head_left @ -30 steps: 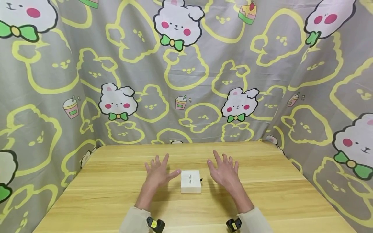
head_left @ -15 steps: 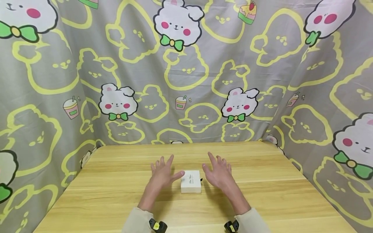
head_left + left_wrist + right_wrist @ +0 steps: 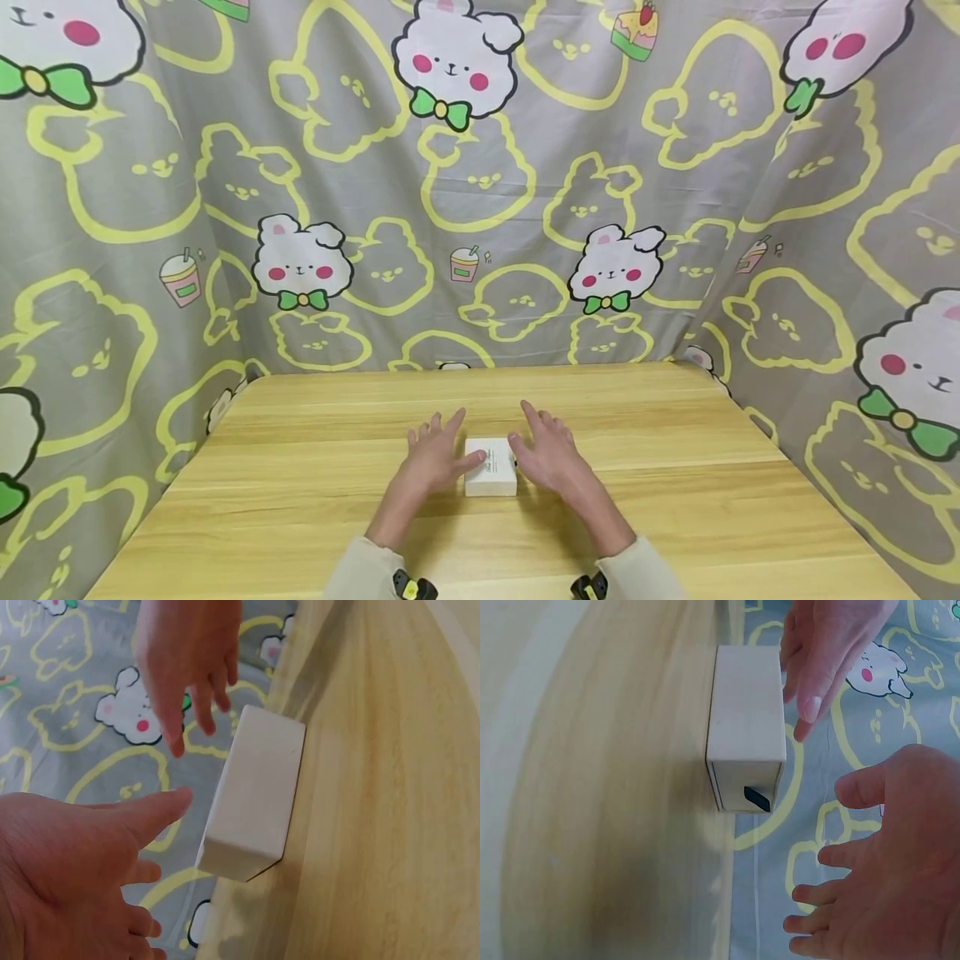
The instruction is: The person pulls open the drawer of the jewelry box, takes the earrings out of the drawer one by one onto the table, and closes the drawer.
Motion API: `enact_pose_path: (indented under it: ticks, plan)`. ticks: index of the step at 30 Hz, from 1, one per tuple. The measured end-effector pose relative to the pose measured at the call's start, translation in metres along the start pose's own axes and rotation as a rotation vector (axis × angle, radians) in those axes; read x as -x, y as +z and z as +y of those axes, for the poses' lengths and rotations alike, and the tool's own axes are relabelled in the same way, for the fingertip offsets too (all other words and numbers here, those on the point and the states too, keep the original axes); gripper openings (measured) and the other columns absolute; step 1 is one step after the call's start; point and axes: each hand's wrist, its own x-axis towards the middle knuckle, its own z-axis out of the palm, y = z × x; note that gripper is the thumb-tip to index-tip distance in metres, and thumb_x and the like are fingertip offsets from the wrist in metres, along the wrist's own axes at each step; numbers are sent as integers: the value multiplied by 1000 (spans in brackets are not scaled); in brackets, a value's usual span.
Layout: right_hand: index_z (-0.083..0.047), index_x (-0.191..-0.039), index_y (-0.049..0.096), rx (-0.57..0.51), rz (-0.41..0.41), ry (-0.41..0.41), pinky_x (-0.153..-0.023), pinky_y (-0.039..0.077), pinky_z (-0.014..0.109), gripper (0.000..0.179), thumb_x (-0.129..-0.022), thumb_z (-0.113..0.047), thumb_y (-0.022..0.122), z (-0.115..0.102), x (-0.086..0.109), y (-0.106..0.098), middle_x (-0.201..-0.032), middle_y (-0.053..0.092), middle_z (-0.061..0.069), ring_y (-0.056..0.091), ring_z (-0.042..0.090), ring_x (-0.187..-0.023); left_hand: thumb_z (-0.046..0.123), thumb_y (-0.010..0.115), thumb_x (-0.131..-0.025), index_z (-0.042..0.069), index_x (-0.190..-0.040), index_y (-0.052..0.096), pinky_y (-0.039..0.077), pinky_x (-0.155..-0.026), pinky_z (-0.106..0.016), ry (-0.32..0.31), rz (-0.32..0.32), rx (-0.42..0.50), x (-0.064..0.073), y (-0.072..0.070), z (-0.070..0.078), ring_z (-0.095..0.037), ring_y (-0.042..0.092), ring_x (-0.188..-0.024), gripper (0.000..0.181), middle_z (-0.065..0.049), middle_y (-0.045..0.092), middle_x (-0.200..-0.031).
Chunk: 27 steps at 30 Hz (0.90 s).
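Observation:
A small white box [image 3: 491, 477] with dark lettering on its lid lies flat on the wooden table. A short black ribbon tab [image 3: 757, 798] sticks out of its right side, best seen in the right wrist view. My left hand [image 3: 432, 460] hovers at the box's left, fingers spread and the thumb reaching over the lid's edge. On the other side is my right hand [image 3: 551, 454], its fingers extended and its thumb near the box's upper right corner. Both wrist views show gaps between the hands and the box [image 3: 255, 784], and neither hand holds anything.
The light wooden table [image 3: 300, 467] stretches out around the box on all sides. A grey curtain [image 3: 480, 200] printed with yellow outlines and white cartoon animals encloses the table at the back, left and right. Black wrist cameras [image 3: 415, 587] sit at both sleeves.
Both hands have moved inward toward the box, the left one rightward and the right one leftward. The box has stayed in place.

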Motion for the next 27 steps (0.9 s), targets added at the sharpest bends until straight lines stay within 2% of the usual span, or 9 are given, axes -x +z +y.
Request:
enact_pose_path:
  ticks: [3, 11, 16, 17, 19, 21, 22, 24, 27]
  plan:
    - [-13, -161, 30, -14, -22, 2, -116, 22, 70, 65, -104, -38, 48, -1, 1, 2, -159, 32, 30, 26, 54, -147, 42, 70, -95, 5, -156, 36, 10, -119, -71, 9, -24, 15, 1, 2, 2, -59, 25, -145, 80, -40, 30, -155]
    - [-8, -159, 32, -34, -84, -26, -117, 30, 62, 63, -104, -33, 49, -4, 1, 7, -158, 41, 23, 40, 47, -143, 42, 67, -97, 1, -155, 37, 16, -118, -69, 32, -77, 16, -1, 6, 4, -58, 31, -143, 77, -39, 37, -152]
    - [-9, -159, 32, -30, -102, -11, -113, 36, 63, 62, -105, -35, 49, -4, 1, 8, -152, 47, 26, 49, 48, -136, 42, 67, -97, 2, -155, 37, 26, -115, -69, 27, -100, 16, -1, 8, 3, -58, 37, -140, 76, -38, 40, -151]
    - [-8, -159, 33, -29, -103, -10, -112, 38, 62, 62, -105, -35, 48, -4, 1, 8, -150, 50, 27, 53, 47, -132, 41, 67, -97, 2, -155, 37, 29, -114, -68, 23, -104, 20, -1, 8, 3, -57, 39, -139, 76, -38, 41, -151]
    - [-8, -158, 34, -35, -109, -3, -103, 46, 61, 60, -106, -35, 46, -4, 1, 8, -136, 61, 29, 65, 45, -112, 40, 67, -98, 1, -155, 37, 33, -113, -66, 24, -113, 25, -1, 9, 3, -55, 41, -138, 75, -37, 42, -150]
    - [-8, -157, 37, -33, -104, 3, -97, 50, 58, 58, -106, -35, 45, -5, 1, 8, -128, 65, 28, 69, 38, -96, 38, 66, -99, 0, -155, 37, 37, -111, -64, 30, -127, 26, -2, 9, 4, -54, 42, -138, 74, -36, 44, -149]
    - [-8, -156, 38, -33, -99, 4, -95, 51, 57, 57, -106, -34, 45, -4, 1, 8, -127, 66, 28, 69, 36, -95, 38, 66, -99, -1, -155, 37, 37, -111, -63, 34, -134, 26, -2, 9, 4, -53, 43, -139, 74, -36, 44, -149]
    - [-8, -154, 42, -36, -89, 1, -94, 52, 57, 55, -106, -33, 48, -4, 1, 8, -125, 67, 28, 69, 38, -96, 37, 65, -100, -2, -154, 37, 37, -111, -63, 39, -145, 22, -2, 9, 5, -52, 43, -139, 73, -35, 45, -149]
    - [-5, -150, 47, -41, -74, -19, -100, 49, 58, 55, -101, -29, 56, -2, 1, 8, -133, 63, 29, 64, 43, -118, 37, 64, -100, -2, -154, 38, 37, -112, -63, 32, -154, 22, -1, 9, 6, -52, 44, -138, 71, -35, 44, -149]
